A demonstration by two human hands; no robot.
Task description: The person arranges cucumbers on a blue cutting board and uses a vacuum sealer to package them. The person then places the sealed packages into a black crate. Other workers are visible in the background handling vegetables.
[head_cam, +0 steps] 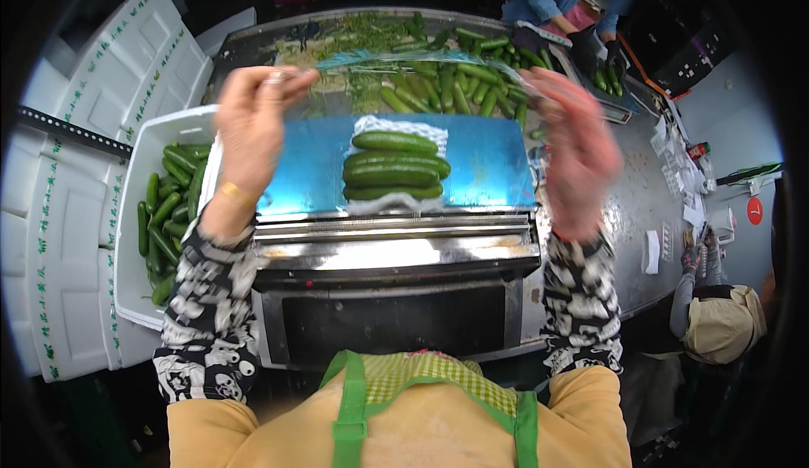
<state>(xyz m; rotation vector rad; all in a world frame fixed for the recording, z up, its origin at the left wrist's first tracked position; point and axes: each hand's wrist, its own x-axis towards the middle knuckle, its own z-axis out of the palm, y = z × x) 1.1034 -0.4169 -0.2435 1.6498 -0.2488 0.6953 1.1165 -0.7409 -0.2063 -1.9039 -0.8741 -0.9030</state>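
Observation:
A sheet of clear plastic film (411, 58) is stretched between my raised hands. My left hand (253, 120) pinches one end of it. Blurred by motion, my right hand (578, 146) grips the other end. Below and between them, several green cucumbers (397, 166) lie side by side on white bubbly padding (404, 128). The padding rests on the blue-looking plate (303, 165) of a film-wrapping machine. Along the machine's near side runs a shiny metal bar (398, 250).
A white foam box (136, 215) of cucumbers stands at left beside stacked foam boxes (76, 215). Loose cucumbers (455, 92) and green trimmings (373, 32) cover the table behind. One co-worker's gloved hands (584, 51) handle cucumbers; another person (720, 322) works at right.

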